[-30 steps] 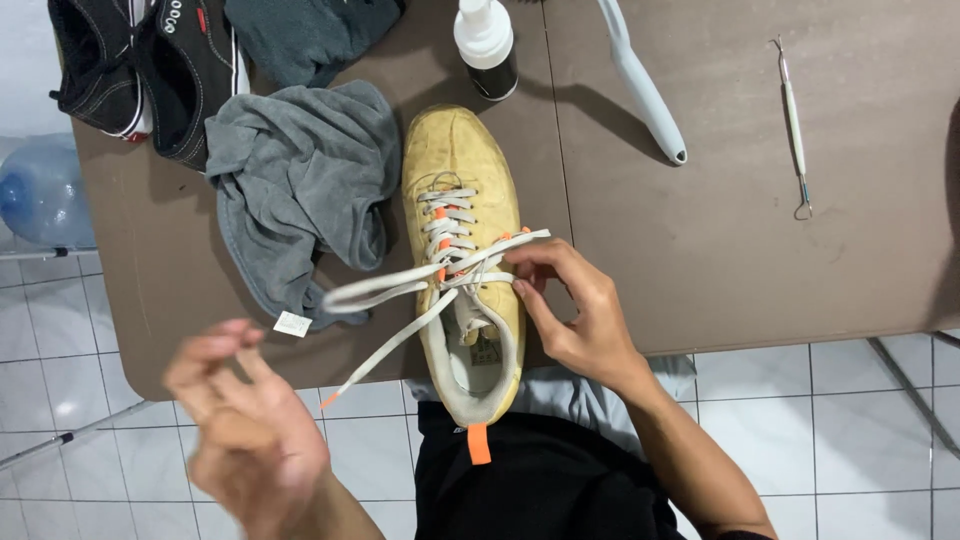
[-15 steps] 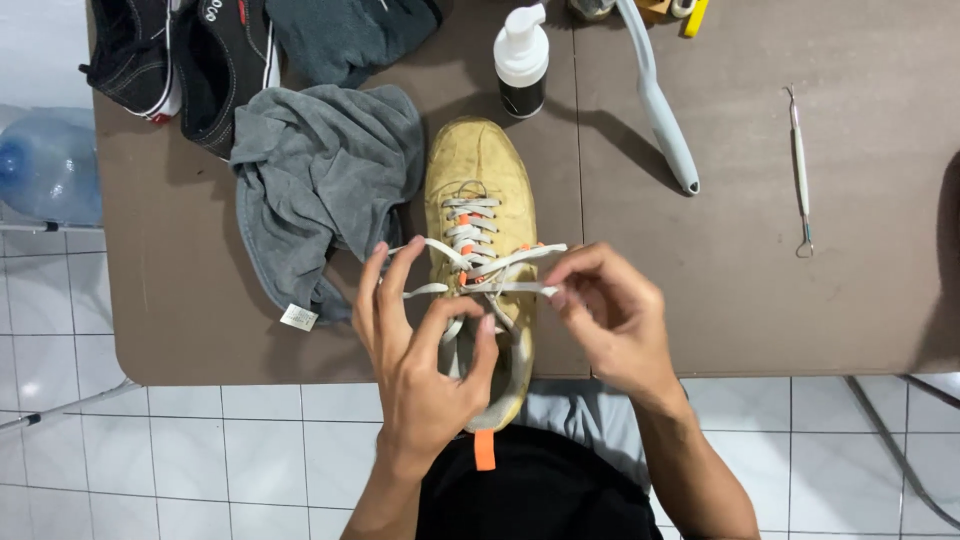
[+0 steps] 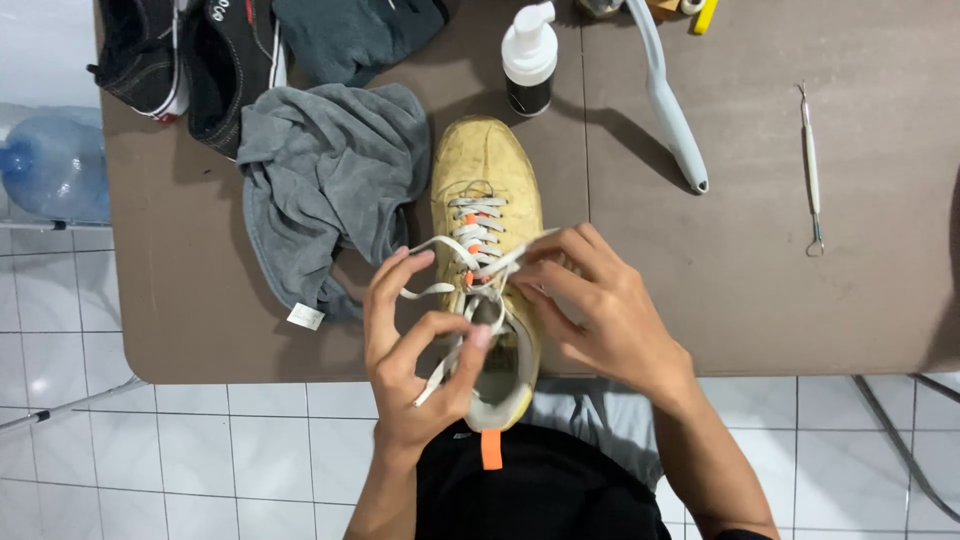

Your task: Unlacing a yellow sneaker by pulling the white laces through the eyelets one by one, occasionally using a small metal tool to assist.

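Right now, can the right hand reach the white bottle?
Probably yes. The right hand is busy with the laces, but the bottle stands just beyond the shoe, with nothing between.

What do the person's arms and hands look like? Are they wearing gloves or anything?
No gloves. The left hand and the right hand are both bare, with no rings, watch or bracelet showing. The fingers are bare too, with short nails. Both forearms are uncovered as far as the picture shows; only a dark bit of cloth, perhaps a sleeve, peeks in at the bottom edge by the right arm.
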